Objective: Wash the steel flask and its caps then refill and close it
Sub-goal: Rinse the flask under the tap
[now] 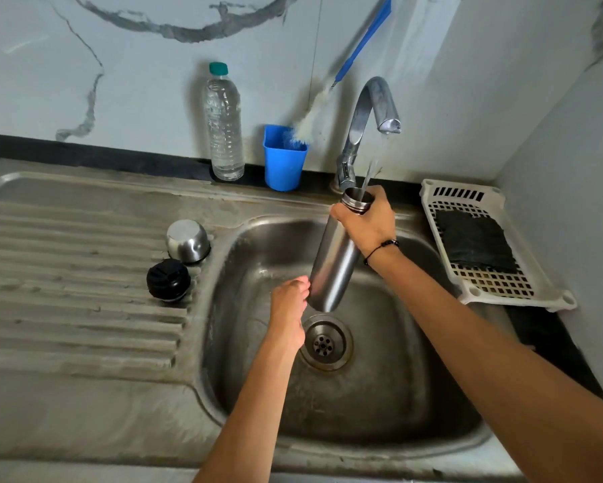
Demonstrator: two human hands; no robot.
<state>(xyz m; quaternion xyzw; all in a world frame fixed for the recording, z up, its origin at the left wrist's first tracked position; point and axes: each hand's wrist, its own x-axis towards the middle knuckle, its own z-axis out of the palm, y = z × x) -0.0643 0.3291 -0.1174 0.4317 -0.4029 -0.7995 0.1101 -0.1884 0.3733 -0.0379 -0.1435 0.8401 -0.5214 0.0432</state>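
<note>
Over the sink basin (415,395) the steel flask (333,263) hangs tilted under the running tap (369,109), water entering its open mouth. The right hand (368,221) has its grip clamped on the neck; the left hand (289,308) touches the base with straight fingers. The wet steel could slip — or the stream miss and splash. On the surface wait the steel cap (188,240) and black stopper (168,279); the plastic bottle (223,130) holds water, the blue cup (284,158) a brush.

The sink basin (380,395) lies open in front and at right, while the flask (331,263) and both forearms cross its middle, the tap (366,109) arches above, and two caps (188,240) crowd the drainboard's (66,273) inner edge.
</note>
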